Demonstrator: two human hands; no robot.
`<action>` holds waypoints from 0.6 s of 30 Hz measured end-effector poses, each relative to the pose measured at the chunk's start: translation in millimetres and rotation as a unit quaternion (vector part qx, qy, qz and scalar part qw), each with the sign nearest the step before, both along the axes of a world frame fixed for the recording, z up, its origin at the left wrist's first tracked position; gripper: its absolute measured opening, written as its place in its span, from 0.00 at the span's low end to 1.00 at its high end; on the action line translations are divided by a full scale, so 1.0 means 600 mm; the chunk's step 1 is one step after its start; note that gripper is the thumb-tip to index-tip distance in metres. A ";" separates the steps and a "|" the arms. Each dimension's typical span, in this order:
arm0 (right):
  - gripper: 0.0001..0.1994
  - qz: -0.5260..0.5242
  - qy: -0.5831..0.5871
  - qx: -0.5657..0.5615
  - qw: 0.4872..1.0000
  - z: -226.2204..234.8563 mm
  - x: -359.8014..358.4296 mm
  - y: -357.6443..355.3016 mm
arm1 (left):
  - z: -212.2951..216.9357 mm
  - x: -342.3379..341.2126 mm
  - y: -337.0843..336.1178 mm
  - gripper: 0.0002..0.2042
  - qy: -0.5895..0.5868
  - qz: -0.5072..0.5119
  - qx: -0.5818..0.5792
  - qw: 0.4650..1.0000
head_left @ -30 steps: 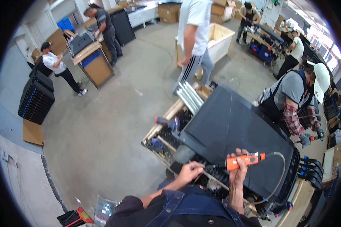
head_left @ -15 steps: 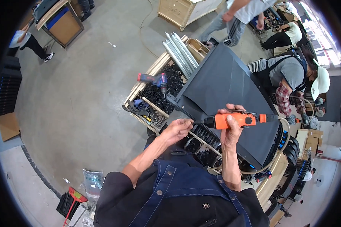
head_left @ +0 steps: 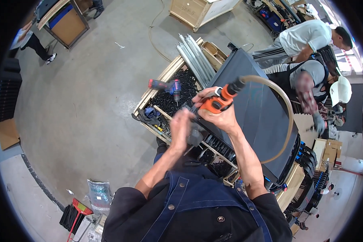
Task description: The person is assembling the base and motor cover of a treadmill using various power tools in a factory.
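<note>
My right hand [head_left: 224, 119] is closed round an orange air screwdriver [head_left: 214, 105], its tip pointing left and down at the near left corner of a large dark grey panel [head_left: 256, 117]. A tan air hose [head_left: 288, 109] arcs from the tool's back end over the panel. Close to the tool's tip is my left hand [head_left: 180, 127], smeared by motion, so whether its fingers hold anything cannot be made out. The contact between tip and panel is hidden by the hands.
Left of the panel, a wooden tray [head_left: 162, 76] holds black screws, a cordless drill [head_left: 175, 88] and gloves [head_left: 150, 115]. Silver metal tubes [head_left: 195, 60] lie beyond. Two co-workers [head_left: 306, 38] bend over at the right. A red broom [head_left: 82, 206] stands lower left.
The screwdriver has swung from lying level to tilted, its tip now at the panel's corner. My left hand has moved down from the bit. A co-worker at the back has moved right.
</note>
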State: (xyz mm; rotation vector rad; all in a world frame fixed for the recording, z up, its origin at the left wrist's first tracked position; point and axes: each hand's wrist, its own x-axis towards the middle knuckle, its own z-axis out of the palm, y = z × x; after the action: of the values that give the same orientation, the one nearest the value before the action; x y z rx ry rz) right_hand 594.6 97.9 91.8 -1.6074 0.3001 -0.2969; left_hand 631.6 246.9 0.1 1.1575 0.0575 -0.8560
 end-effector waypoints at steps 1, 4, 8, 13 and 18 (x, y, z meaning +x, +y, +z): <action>0.21 0.004 0.021 0.012 1.000 0.006 0.008 0.004 | 0.019 0.041 -0.002 0.20 -0.168 0.048 0.036 0.984; 0.20 0.038 0.056 -0.003 0.998 0.030 0.018 0.015 | 0.155 0.135 -0.006 0.17 -0.418 -0.003 -0.008 0.909; 0.23 0.071 -0.042 0.000 0.997 0.032 0.036 0.010 | 0.217 0.138 -0.085 0.12 -0.616 0.025 -0.015 0.787; 0.24 0.032 0.003 0.024 0.999 0.036 0.022 -0.006 | 0.221 0.126 -0.117 0.10 -0.613 0.038 -0.058 0.787; 0.22 0.018 -0.100 -0.116 0.988 0.010 0.012 -0.017 | 0.222 0.109 -0.125 0.09 -0.620 0.061 -0.075 0.779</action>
State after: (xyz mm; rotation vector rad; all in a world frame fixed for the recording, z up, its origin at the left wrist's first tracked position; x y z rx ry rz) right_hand 601.5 87.6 98.0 -1.7930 0.0844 -0.4769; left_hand 697.1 171.9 133.3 1.3497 -0.9982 0.1522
